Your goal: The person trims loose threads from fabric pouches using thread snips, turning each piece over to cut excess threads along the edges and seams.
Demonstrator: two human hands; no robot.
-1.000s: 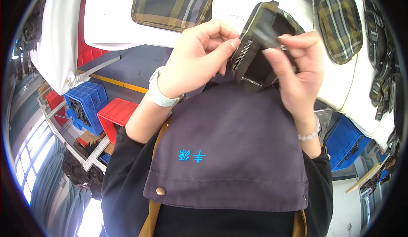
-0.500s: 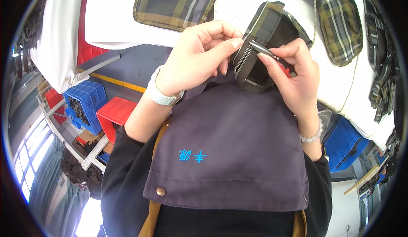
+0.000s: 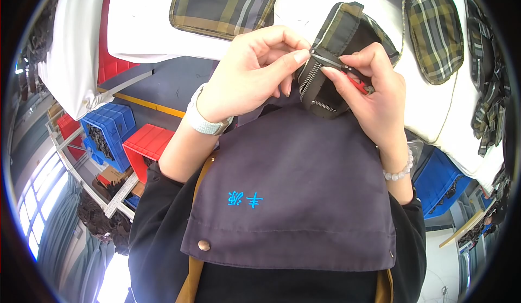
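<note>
my left hand pinches the edge of the plaid pouch just above the middle of the frame, thumb and forefinger closed on the fabric right beside the zipper. my right hand is curled around small snips with red handles, their metal tips lying against the top end of the zipper, touching my left fingertips. the pouch hangs off the edge of the white table, above my grey apron.

to do this well, i judge that i should keep the left pinch tight so the seam stands taut and the tips meet only loose thread, not the tape or the plaid cloth. i should turn the blades away from my own fingertip, which sits very close, and cut in short bites. whether a thread lies between the blades i cannot tell; it is too small to see.

another plaid pouch lies flat at the upper middle of the frame, and a third lies at the upper right. blue and red bins sit at the left, below the table.
</note>
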